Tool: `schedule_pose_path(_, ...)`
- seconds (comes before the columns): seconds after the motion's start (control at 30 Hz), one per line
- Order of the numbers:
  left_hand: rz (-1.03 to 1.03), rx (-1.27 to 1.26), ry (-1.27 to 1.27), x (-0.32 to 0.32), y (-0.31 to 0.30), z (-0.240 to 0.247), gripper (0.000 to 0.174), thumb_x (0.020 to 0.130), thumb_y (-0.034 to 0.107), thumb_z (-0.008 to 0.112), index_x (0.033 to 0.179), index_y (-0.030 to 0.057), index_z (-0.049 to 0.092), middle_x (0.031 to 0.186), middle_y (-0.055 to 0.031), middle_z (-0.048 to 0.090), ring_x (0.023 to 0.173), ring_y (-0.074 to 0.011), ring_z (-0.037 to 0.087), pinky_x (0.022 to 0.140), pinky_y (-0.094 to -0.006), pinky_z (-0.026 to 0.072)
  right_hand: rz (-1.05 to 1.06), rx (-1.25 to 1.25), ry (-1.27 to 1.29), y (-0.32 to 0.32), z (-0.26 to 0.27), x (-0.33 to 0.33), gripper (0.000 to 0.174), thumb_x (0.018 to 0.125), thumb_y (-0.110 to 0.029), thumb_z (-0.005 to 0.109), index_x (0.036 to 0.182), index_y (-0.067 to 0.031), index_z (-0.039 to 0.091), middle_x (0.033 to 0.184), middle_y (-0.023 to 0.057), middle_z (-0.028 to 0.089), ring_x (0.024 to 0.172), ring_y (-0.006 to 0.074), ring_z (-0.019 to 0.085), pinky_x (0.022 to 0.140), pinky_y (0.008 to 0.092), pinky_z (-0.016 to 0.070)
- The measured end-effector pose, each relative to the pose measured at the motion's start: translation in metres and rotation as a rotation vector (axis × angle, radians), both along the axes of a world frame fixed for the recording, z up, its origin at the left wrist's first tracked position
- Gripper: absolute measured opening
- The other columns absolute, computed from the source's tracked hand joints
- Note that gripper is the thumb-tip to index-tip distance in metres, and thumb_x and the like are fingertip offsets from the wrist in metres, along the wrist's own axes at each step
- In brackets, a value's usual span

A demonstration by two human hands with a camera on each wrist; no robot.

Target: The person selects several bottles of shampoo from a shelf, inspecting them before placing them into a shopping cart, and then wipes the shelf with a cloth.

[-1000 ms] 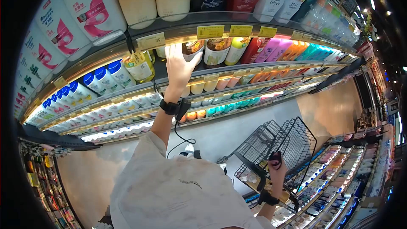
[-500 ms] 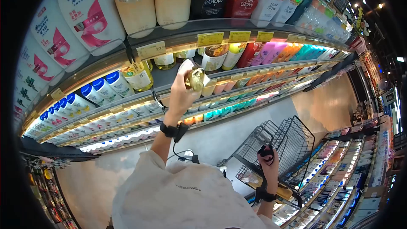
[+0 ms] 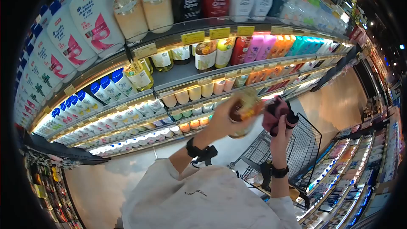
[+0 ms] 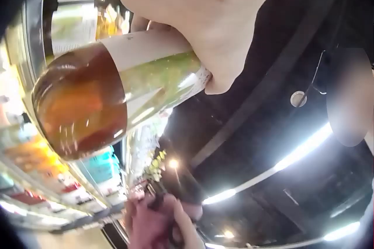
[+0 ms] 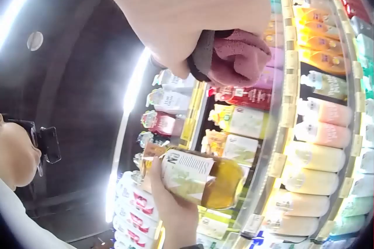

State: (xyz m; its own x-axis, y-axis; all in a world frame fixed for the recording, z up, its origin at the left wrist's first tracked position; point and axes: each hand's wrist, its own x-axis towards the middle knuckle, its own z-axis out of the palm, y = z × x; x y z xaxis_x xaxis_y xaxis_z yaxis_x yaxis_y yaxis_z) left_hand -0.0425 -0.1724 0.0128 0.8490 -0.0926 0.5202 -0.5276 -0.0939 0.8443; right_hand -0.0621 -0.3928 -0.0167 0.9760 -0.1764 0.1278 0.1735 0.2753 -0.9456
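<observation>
In the head view, my left hand (image 3: 221,121) grips a clear bottle (image 3: 246,109) of amber liquid in front of the shelves. The left wrist view shows the bottle (image 4: 87,100) lying sideways, fingers wrapped about its labelled end. A white label with print faces the right wrist view, where the bottle (image 5: 190,173) is tilted. My right hand (image 3: 280,140) holds a bunched maroon cloth (image 3: 274,116) with a dark band, close to the bottle's right. In the right wrist view, the cloth (image 5: 238,59) looks soft and folded, and the hand partly hides it.
Lit shelves (image 3: 178,74) of bottles curve across the front. Similar amber bottles (image 3: 205,57) stand on the second tier, below large white pump bottles (image 3: 95,21). A black wire shopping cart (image 3: 307,148) stands at lower right, with another stocked shelf (image 3: 335,178) beyond it.
My left hand has drawn the bottle off the second tier and brought it down and right. My right hand has risen with the maroon cloth from over the cart toward the bottle.
</observation>
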Motion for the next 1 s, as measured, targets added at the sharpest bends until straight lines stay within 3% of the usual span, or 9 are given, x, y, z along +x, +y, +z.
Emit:
schedule_pose_path(0.13, -0.154, -0.102, -0.075, -0.017, -0.082, -0.001, 0.063, 0.072, 0.019, 0.089, 0.123, -0.0008, 0.057, 0.114, -0.0143, 0.062, 0.102, -0.0196, 0.063, 0.086, -0.0324, 0.0515, -0.143, -0.219, -0.193, 0.002, 0.001, -0.026, 0.044, 0.108, -0.025, 0.044, 0.146, -0.0021, 0.039, 0.142, 0.0097, 0.047, 0.13, 0.019, 0.046, 0.108, 0.0328, 0.0386)
schedule_pose_path(0.23, -0.133, -0.003, -0.232, -0.019, -0.117, 0.017, 0.065, 0.07, 0.018, 0.089, 0.126, 0.0014, 0.058, 0.115, -0.0131, 0.063, 0.102, -0.0248, 0.063, 0.088, -0.0348, 0.0507, -0.202, -0.042, -0.013, -0.03, -0.023, -0.037, 0.046, 0.109, -0.033, 0.04, 0.142, -0.0025, 0.045, 0.134, 0.0076, 0.054, 0.121, 0.0145, 0.051, 0.102, 0.0284, 0.0411)
schedule_pose_path(0.27, -0.11, 0.081, -0.331, -0.02, -0.125, 0.025, 0.066, 0.069, 0.018, 0.089, 0.126, 0.0021, 0.059, 0.116, -0.0126, 0.064, 0.103, -0.0263, 0.062, 0.088, -0.0353, 0.0504, -0.171, 0.034, 0.111, -0.039, -0.022, -0.044, 0.054, 0.109, -0.041, 0.034, 0.152, -0.0086, 0.031, 0.151, 0.0084, 0.039, 0.137, 0.0216, 0.041, 0.113, 0.0357, 0.0365)
schedule_pose_path(0.43, -0.237, 0.176, -0.368, -0.03, -0.173, 0.035, 0.062, 0.066, 0.018, 0.089, 0.122, 0.0042, 0.065, 0.111, -0.0117, 0.067, 0.101, -0.0281, 0.063, 0.087, -0.0349, 0.0504, 0.07, 0.529, -0.033, -0.095, -0.047, -0.054, 0.054, 0.108, -0.047, 0.032, 0.147, -0.0098, 0.037, 0.144, 0.0089, 0.048, 0.132, 0.0225, 0.049, 0.111, 0.0383, 0.0408)
schedule_pose_path(0.6, -0.357, 0.161, -0.418, -0.041, -0.211, 0.049, 0.062, 0.063, 0.016, 0.088, 0.12, 0.0015, 0.066, 0.109, -0.0119, 0.069, 0.093, -0.0275, 0.067, 0.083, -0.0341, 0.0535, 0.359, 0.522, 0.141, -0.135, -0.066, -0.064, 0.046, 0.105, -0.039, 0.042, 0.139, -0.0087, 0.047, 0.138, 0.0081, 0.055, 0.128, 0.0218, 0.054, 0.11, 0.0378, 0.0428)
schedule_pose_path(0.63, -0.36, 0.128, -0.418, -0.043, -0.217, 0.049, 0.063, 0.063, 0.016, 0.087, 0.121, 0.0014, 0.066, 0.111, -0.0121, 0.069, 0.094, -0.0276, 0.067, 0.083, -0.0345, 0.0541, 0.261, 0.646, 0.252, -0.133, -0.054, -0.066, 0.049, 0.103, -0.044, 0.043, 0.135, -0.0082, 0.051, 0.132, 0.0085, 0.059, 0.118, 0.0214, 0.06, 0.099, 0.0389, 0.0503)
schedule_pose_path(0.77, -0.435, -0.027, -0.264, -0.038, -0.23, 0.036, 0.079, 0.069, 0.017, 0.086, 0.137, -0.0025, 0.05, 0.119, -0.0151, 0.066, 0.108, -0.0197, 0.064, 0.092, -0.0333, 0.0522, 0.754, 1.035, 0.129, -0.158, -0.06, -0.074, 0.064, 0.1, -0.062, 0.039, 0.14, -0.013, 0.048, 0.131, 0.0091, 0.059, 0.097, 0.0282, 0.066, 0.08, 0.0407, 0.0546)
schedule_pose_path(0.83, -0.526, -0.223, -0.059, -0.038, -0.242, 0.035, 0.087, 0.071, 0.016, 0.085, 0.144, -0.002, 0.04, 0.127, -0.0161, 0.06, 0.113, -0.0203, 0.06, 0.096, -0.0341, 0.0499, 0.301, 0.918, 0.402, -0.15, 0.029, -0.095, 0.064, 0.101, -0.06, 0.039, 0.143, -0.0129, 0.044, 0.131, 0.0091, 0.059, 0.095, 0.0274, 0.067, 0.076, 0.0377, 0.0558)
schedule_pose_path(1.0, -0.363, -0.413, 0.285, -0.035, -0.274, 0.034, 0.078, 0.082, 0.015, 0.074, 0.146, 0.0009, 0.031, 0.141, -0.0135, 0.047, 0.133, -0.0228, 0.046, 0.112, -0.0394, 0.0371, 0.21, 0.669, -0.029, -0.182, -0.032, -0.075, 0.058, 0.102, -0.044, 0.052, 0.148, -0.0129, 0.038, 0.127, 0.0076, 0.061, 0.099, 0.0201, 0.066, 0.07, 0.0309, 0.0563)
